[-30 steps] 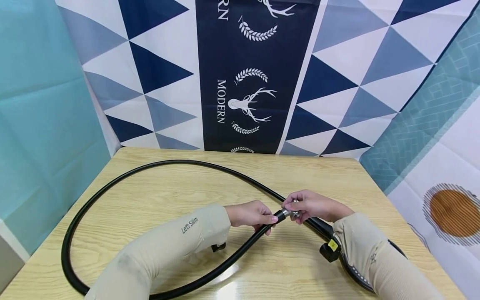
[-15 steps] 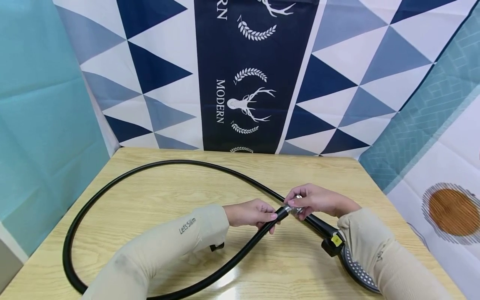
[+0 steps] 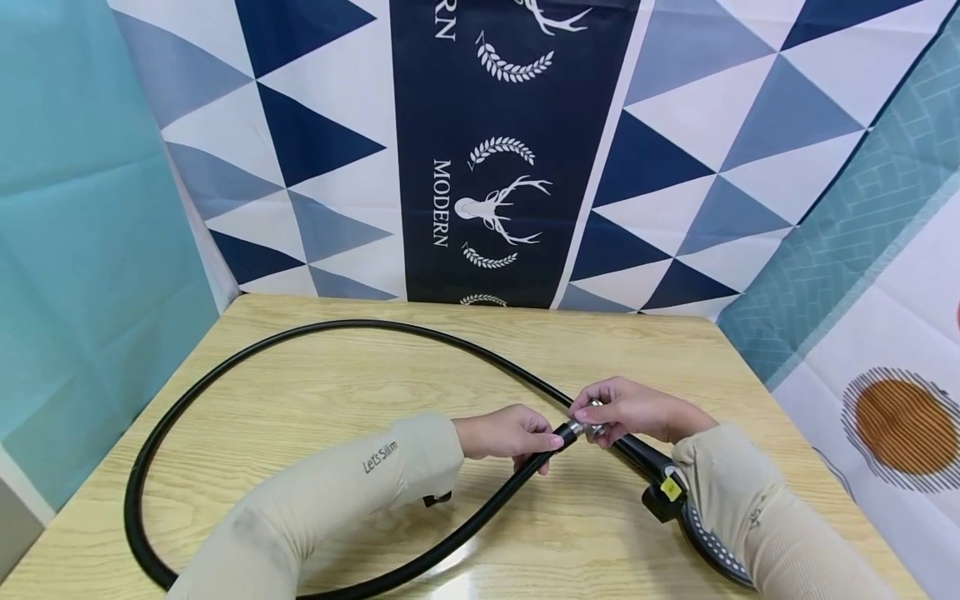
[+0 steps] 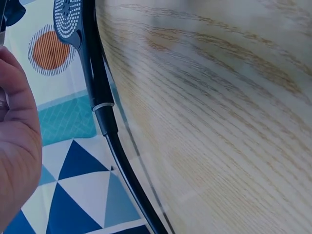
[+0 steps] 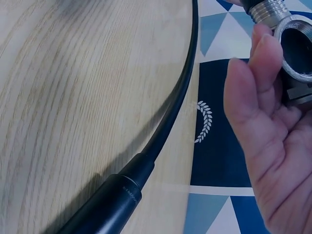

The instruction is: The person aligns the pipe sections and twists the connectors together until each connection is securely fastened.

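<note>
My left hand [image 3: 510, 432] pinches the end of a black shower hose [image 3: 480, 518] between thumb and fingers, above the table. My right hand [image 3: 637, 407] holds a silver threaded metal fitting [image 3: 596, 430] against that end. In the right wrist view the fitting [image 5: 269, 13] shows outer threads and a wide round opening; the fingers curl beside it. The hose's other end runs into a black hand shower [image 3: 645, 457] lying on the right, its perforated face partly hidden by my right sleeve. The left wrist view shows the hand shower [image 4: 97, 73] and part of my left hand [image 4: 17, 141].
The hose makes a wide loop over the wooden table [image 3: 360, 383], reaching towards its left and back edges. Patterned cloth [image 3: 330, 150] hangs behind the table, with more cloth on both sides. A black wrist camera [image 3: 663, 503] sits under my right sleeve.
Both hands stay at the joint of hose and fitting. My right hand rose slightly, then came back down; my left hand has shifted a little to the right along with the hose end.
</note>
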The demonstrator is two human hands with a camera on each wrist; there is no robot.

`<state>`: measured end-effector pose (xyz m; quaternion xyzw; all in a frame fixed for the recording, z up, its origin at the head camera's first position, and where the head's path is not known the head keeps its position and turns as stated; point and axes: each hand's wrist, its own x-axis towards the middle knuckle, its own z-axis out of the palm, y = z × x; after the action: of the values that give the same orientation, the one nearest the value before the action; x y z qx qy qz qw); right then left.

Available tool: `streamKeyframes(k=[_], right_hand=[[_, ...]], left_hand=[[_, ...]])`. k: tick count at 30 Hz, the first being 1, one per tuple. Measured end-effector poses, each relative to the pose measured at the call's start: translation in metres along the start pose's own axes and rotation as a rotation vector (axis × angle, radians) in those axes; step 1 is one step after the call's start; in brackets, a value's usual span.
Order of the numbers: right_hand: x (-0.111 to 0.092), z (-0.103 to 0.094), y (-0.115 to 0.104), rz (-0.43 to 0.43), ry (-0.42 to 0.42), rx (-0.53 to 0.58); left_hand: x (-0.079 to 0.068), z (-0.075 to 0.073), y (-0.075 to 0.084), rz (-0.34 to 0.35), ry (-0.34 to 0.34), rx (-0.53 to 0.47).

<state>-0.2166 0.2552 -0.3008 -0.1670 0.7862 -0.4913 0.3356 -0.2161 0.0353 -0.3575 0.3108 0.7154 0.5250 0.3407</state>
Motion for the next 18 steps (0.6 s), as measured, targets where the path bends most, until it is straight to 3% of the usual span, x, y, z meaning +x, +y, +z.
streamKeyframes(k=[11, 18], right_hand=[[0.0018, -0.0023, 0.0043, 0.005, -0.004, 0.022], [0.0025, -0.0041, 0.004, 0.027, -0.021, 0.006]], left_hand=[[0.0011, 0.0039, 0.0026, -0.037, 0.097, 0.043], [-0.0012, 0.0, 0.0073, -0.044, 0.012, 0.05]])
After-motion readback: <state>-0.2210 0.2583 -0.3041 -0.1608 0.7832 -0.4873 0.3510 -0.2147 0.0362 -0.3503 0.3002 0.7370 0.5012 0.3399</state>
